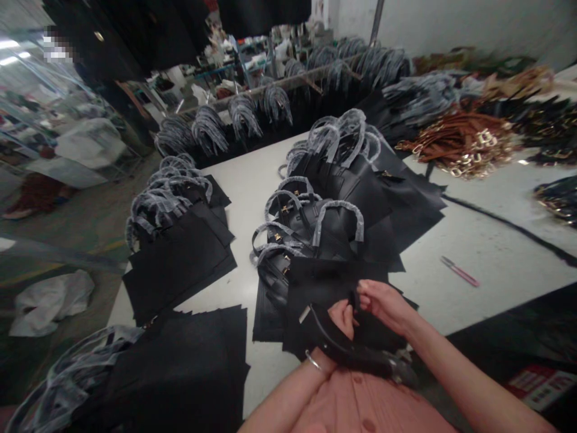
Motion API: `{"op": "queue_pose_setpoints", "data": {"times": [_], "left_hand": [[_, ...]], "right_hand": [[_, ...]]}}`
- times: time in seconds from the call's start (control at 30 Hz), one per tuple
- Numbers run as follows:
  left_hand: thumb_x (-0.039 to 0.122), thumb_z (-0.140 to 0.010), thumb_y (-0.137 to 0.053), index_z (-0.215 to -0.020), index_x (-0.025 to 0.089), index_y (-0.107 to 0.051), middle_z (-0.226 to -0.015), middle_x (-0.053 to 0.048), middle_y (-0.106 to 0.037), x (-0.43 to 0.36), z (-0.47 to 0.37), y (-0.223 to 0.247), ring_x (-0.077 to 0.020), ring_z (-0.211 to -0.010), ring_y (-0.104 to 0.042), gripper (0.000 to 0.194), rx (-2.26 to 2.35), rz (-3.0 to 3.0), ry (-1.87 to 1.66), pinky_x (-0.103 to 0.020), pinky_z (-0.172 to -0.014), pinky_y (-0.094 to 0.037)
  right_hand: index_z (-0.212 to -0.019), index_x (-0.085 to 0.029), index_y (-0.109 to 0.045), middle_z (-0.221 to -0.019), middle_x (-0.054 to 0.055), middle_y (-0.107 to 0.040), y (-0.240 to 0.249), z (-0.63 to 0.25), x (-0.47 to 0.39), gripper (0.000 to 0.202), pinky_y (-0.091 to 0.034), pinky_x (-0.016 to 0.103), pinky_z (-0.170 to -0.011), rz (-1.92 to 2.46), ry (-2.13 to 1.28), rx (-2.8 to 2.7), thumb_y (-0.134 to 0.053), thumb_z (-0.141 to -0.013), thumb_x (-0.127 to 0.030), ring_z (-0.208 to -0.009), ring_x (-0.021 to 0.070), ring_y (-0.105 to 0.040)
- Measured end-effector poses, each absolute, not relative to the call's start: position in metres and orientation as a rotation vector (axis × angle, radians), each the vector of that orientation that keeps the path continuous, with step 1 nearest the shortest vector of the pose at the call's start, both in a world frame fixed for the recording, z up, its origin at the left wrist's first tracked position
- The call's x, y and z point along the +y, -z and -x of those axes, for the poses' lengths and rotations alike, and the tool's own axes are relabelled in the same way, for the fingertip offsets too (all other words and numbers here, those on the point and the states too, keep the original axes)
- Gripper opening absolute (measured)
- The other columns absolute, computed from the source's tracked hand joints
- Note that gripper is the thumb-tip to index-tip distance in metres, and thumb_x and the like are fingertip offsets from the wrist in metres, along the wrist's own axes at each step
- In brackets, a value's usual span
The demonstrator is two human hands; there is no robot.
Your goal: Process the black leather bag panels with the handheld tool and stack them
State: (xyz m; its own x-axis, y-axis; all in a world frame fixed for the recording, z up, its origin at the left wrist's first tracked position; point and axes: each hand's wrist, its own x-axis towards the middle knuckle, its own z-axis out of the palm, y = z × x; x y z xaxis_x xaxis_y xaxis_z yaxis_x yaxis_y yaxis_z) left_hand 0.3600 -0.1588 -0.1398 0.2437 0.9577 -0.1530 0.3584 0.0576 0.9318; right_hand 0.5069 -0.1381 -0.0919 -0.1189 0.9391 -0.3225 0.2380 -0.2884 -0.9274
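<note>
Pale worktable [455, 234] under my hands, smooth black bags [356, 186] beyond them.
My left hand [343, 317] and right hand [381, 302] are nearly closed, fingertips pinching a black strap [331, 334] that curves over my left wrist; cloudy plastic wraps the arched bag handles [338, 207]; lettering on the red-and-white box [541, 385], low right, is too blurred to read.

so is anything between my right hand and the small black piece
Nothing visible: the right hand meets the small black piece, beside the left hand. The curved strap lies over the left wrist.
</note>
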Motion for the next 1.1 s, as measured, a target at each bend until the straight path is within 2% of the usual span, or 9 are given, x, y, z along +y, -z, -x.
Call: {"op": "queue_pose_setpoints", "data": {"times": [0.1,0.2,0.3,0.4,0.5,0.6,0.67,0.97,1.1], "left_hand": [[0.054,-0.089,-0.039,-0.093,0.013,-0.060,-0.065,-0.003,-0.058,-0.159,-0.362,0.135,-0.0112,-0.046,-0.048,0.047,1.245,-1.182,-0.725,-0.023,-0.046,-0.040],[0.062,-0.084,-0.046,-0.088,0.014,-0.062,-0.064,-0.003,-0.057,-0.161,-0.362,0.135,-0.0122,-0.053,-0.050,0.051,1.200,-1.056,-0.780,-0.023,-0.051,-0.040],[0.066,-0.080,-0.051,-0.090,0.012,-0.064,-0.070,-0.005,-0.059,-0.163,-0.363,0.135,-0.0114,-0.056,-0.049,0.056,1.137,-0.837,-0.812,-0.023,-0.053,-0.038],[0.056,-0.076,-0.063,-0.097,0.010,-0.064,-0.078,-0.006,-0.060,-0.160,-0.365,0.133,-0.0105,-0.060,-0.049,0.051,1.021,-0.391,-0.791,-0.024,-0.058,-0.039],[0.037,-0.074,-0.066,-0.091,0.009,-0.064,-0.074,-0.005,-0.058,-0.152,-0.366,0.131,-0.0122,-0.064,-0.052,0.033,0.909,-0.046,-0.715,-0.026,-0.065,-0.042],[0.022,-0.067,-0.070,-0.078,0.011,-0.061,-0.068,-0.002,-0.055,-0.146,-0.368,0.131,-0.0102,-0.060,-0.050,0.018,0.839,-0.030,-0.725,-0.025,-0.063,-0.042],[0.015,-0.061,-0.074,-0.075,0.011,-0.060,-0.066,0.000,-0.054,-0.144,-0.369,0.130,-0.0077,-0.056,-0.048,0.020,0.812,-0.093,-0.755,-0.023,-0.060,-0.040],[0.015,-0.053,-0.078,-0.083,0.009,-0.069,-0.079,-0.009,-0.069,-0.144,-0.382,0.137,-0.0143,-0.070,-0.062,0.031,1.008,-0.449,-0.958,-0.024,-0.068,-0.047],[0.014,-0.056,-0.072,-0.079,0.009,-0.070,-0.070,-0.007,-0.068,-0.145,-0.384,0.137,-0.0138,-0.060,-0.060,0.023,1.038,-0.576,-0.957,-0.023,-0.059,-0.047]], "right_hand": [[-0.090,-0.016,-0.060,-0.077,0.005,-0.060,0.081,-0.515,-0.151,0.047,-0.048,0.029,-0.062,1.490,-1.532,-1.202,-0.038,-0.090,-0.057,-0.064,0.0153,-0.056],[-0.101,-0.016,-0.066,-0.089,0.007,-0.067,0.068,-0.514,-0.173,0.040,-0.050,0.032,-0.071,1.351,-1.747,-1.346,-0.062,-0.080,-0.050,-0.078,0.0208,-0.062],[-0.113,-0.021,-0.065,-0.107,0.006,-0.068,0.055,-0.504,-0.191,0.048,-0.046,0.036,-0.088,1.268,-1.773,-1.705,-0.076,-0.070,-0.040,-0.098,0.0274,-0.061],[-0.115,-0.022,-0.064,-0.108,0.007,-0.068,0.048,-0.496,-0.199,0.042,-0.046,0.036,-0.088,1.390,-1.592,-1.798,-0.069,-0.076,-0.037,-0.099,0.0289,-0.061],[-0.129,-0.024,-0.053,-0.111,0.006,-0.067,0.048,-0.503,-0.203,0.047,-0.047,0.034,-0.086,1.474,-1.546,-1.605,-0.060,-0.084,-0.038,-0.098,0.0258,-0.061],[-0.141,-0.025,-0.037,-0.089,0.003,-0.067,0.047,-0.524,-0.206,0.063,-0.050,0.029,-0.063,1.692,-1.616,-1.285,-0.054,-0.085,-0.049,-0.077,0.0212,-0.062],[-0.144,-0.023,-0.033,-0.072,-0.001,-0.063,0.042,-0.541,-0.209,0.070,-0.046,0.025,-0.051,1.807,-1.659,-1.094,-0.053,-0.084,-0.055,-0.063,0.0181,-0.058],[-0.142,-0.020,-0.035,-0.059,-0.003,-0.059,0.022,-0.563,-0.232,0.082,-0.032,0.019,-0.039,1.789,-1.904,-0.625,-0.064,-0.075,-0.057,-0.045,0.0120,-0.050],[-0.140,-0.020,-0.038,-0.061,-0.002,-0.060,0.024,-0.554,-0.228,0.074,-0.032,0.018,-0.041,1.717,-1.943,-0.621,-0.063,-0.078,-0.054,-0.047,0.0113,-0.051]]}}
